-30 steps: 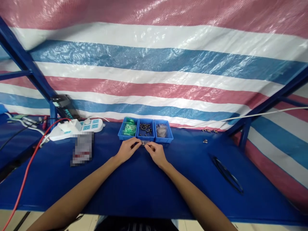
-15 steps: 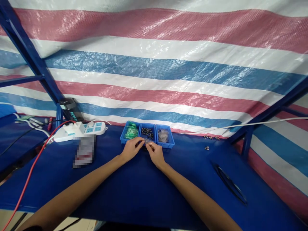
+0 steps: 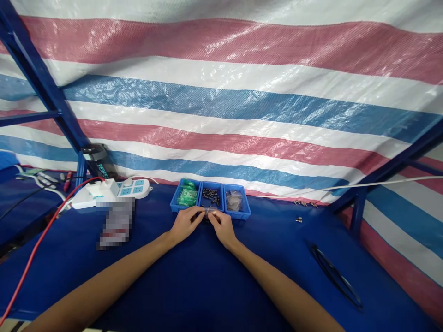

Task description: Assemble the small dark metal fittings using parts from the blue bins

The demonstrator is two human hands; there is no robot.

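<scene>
Between my two hands, a small clear plastic bag point(image 3: 209, 210) is stretched at the front edge of the middle bin. My left hand point(image 3: 187, 223) pinches its left end, and my right hand point(image 3: 223, 227) pinches its right end. Just beyond the fingers, the middle blue bin point(image 3: 215, 186) holds small dark metal-tipped parts point(image 3: 210, 193). To its left, a blue bin point(image 3: 175, 203) contains green pieces in clear wrapping point(image 3: 187, 195). The right blue bin point(image 3: 246, 206) has clear plastic bags point(image 3: 234, 200) in it. Whether anything is inside the held bag I cannot tell.
A white power strip point(image 3: 138, 188) with a red cable point(image 3: 41, 235) lies at the left, near a black bottle point(image 3: 98, 159) and a pixelated item point(image 3: 116, 223). Loose small metal parts point(image 3: 298, 220) and eyeglasses point(image 3: 335, 275) are at the right. A striped tarp point(image 3: 221, 124) hangs behind.
The whole view has shifted slightly, with the bins lower in the picture. Both hands keep pinching the bag, which now lies more level between them.
</scene>
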